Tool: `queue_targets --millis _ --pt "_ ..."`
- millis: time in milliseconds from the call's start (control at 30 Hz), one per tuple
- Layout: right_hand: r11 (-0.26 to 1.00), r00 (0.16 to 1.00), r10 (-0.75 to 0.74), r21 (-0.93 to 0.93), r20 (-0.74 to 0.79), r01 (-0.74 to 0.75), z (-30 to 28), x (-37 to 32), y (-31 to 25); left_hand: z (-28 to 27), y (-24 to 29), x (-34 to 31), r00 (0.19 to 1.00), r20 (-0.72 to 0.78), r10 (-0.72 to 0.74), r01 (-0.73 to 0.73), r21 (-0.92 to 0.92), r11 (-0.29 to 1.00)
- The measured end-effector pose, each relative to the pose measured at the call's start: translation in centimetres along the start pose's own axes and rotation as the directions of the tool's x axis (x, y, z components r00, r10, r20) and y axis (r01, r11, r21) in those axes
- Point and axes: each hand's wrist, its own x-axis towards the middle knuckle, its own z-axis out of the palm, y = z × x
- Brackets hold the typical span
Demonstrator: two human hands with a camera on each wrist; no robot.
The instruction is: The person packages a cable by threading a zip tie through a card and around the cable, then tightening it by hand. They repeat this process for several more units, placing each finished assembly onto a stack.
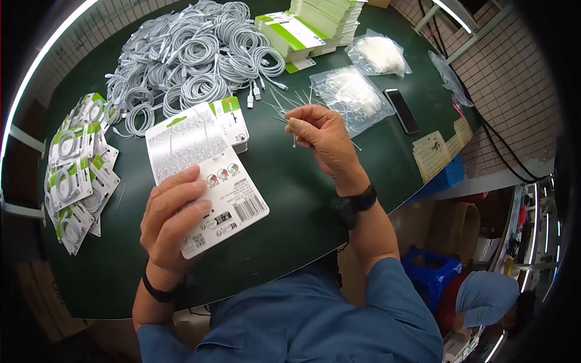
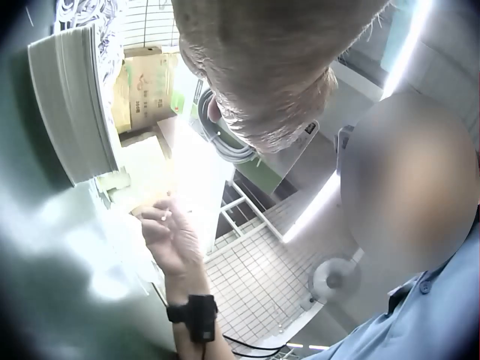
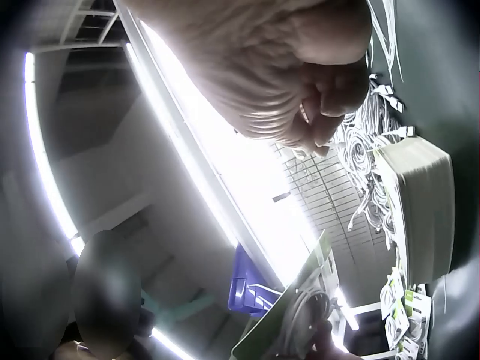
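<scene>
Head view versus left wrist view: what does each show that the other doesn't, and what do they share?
Only the head view shows the black phone, the finished packs at the table's left and the held card's barcode.

Only the left wrist view shows the coiled cable on the held card's front.

Both show the left hand holding the card, the right hand and loose cables.
</scene>
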Motion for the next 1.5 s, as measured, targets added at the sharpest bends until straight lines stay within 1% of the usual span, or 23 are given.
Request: queue_targets --millis 100,233,333,533,633,667,767,800,900,933,1033,1067,1167,1200,1300,1333,1433,1467,1500 --pt "0.996 0.995 0.025 0.084 0.097 -0.033 1.0 -0.7 0.3 0.5 -1.4 -0.2 1.0 -0.022 0.003 -0.001 0.101 0.995" --pt "0.993 0.989 0.063 0.095 0.132 -0.076 2.1 -1.1 0.3 1.3 -2.8 -0.8 1.0 0.01 -0.028 0.027 0.097 0.995" --pt "0.988 0.987 0.069 0.129 0.144 -0.088 1.9 -1.1 0.6 1.6 -3.2 -1.2 0.999 0.023 -0.022 0.02 0.103 0.995" --pt "0.982 0.983 0.018 0.181 0.183 -0.052 2.1 -1.3 -0.1 1.9 -3.5 -1.4 1.0 0.002 -0.005 0.005 0.111 0.994" --pt "0.99 0.994 -0.06 0.132 0.095 0.047 2.9 -1.7 -0.1 1.7 -3.5 -1.3 1.0 -0.006 -0.014 0.014 0.123 0.992" --pt "0.99 0.992 -0.077 0.127 0.103 0.064 2.8 -1.7 -0.2 1.6 -3.5 -1.2 1.0 -0.018 0.001 0.001 0.13 0.992" --pt "0.971 0.966 -0.224 -0.058 0.127 0.232 2.5 -1.9 0.3 1.5 -3.3 -1.1 1.0 -0.009 -0.006 0.007 0.12 0.993" --pt "0.968 0.964 -0.233 -0.06 0.129 0.242 2.6 -1.9 0.4 1.6 -3.3 -1.1 1.0 -0.013 0.003 -0.002 0.122 0.993" --pt "0.869 0.881 -0.462 -0.149 0.098 0.472 3.2 -1.9 1.0 1.7 -3.4 -1.1 1.0 -0.015 0.007 -0.005 0.119 0.993" --pt "0.867 0.879 -0.466 -0.149 0.097 0.476 3.4 -2.0 1.0 1.7 -3.5 -1.1 1.0 -0.015 0.012 -0.01 0.119 0.993" --pt "0.953 0.963 -0.268 -0.147 0.007 0.266 4.0 -2.5 0.8 1.8 -3.6 -1.2 1.0 -0.019 -0.008 0.01 0.147 0.989" --pt "0.953 0.963 -0.268 -0.146 0.006 0.266 4.0 -2.5 0.8 1.9 -3.6 -1.2 1.0 -0.018 -0.007 0.01 0.147 0.989" --pt "0.812 0.903 -0.427 -0.419 0.047 0.406 3.8 -2.3 1.4 2.0 -3.6 -1.2 0.999 -0.039 -0.011 0.017 0.153 0.988" --pt "0.814 0.904 -0.425 -0.417 0.049 0.405 3.8 -2.2 1.5 2.0 -3.6 -1.2 0.999 -0.039 -0.014 0.02 0.155 0.988" --pt "0.616 0.821 -0.558 -0.604 0.119 0.506 3.7 -1.9 1.8 2.0 -3.6 -1.2 0.999 -0.033 -0.01 0.015 0.152 0.988" --pt "0.618 0.823 -0.555 -0.603 0.121 0.505 3.7 -1.8 1.8 2.0 -3.6 -1.2 0.999 -0.033 -0.014 0.019 0.153 0.988" --pt "0.464 0.753 -0.618 -0.669 0.225 0.581 3.5 -1.6 1.9 1.9 -3.8 -1.3 1.0 -0.03 -0.003 0.007 0.161 0.987" --pt "0.467 0.755 -0.614 -0.666 0.229 0.582 3.5 -1.6 1.9 1.8 -3.8 -1.3 0.999 -0.031 -0.008 0.013 0.164 0.986" --pt "0.463 0.74 -0.63 -0.65 0.237 0.603 3.6 -1.6 1.9 1.8 -3.8 -1.3 0.999 -0.033 -0.003 0.009 0.163 0.987"
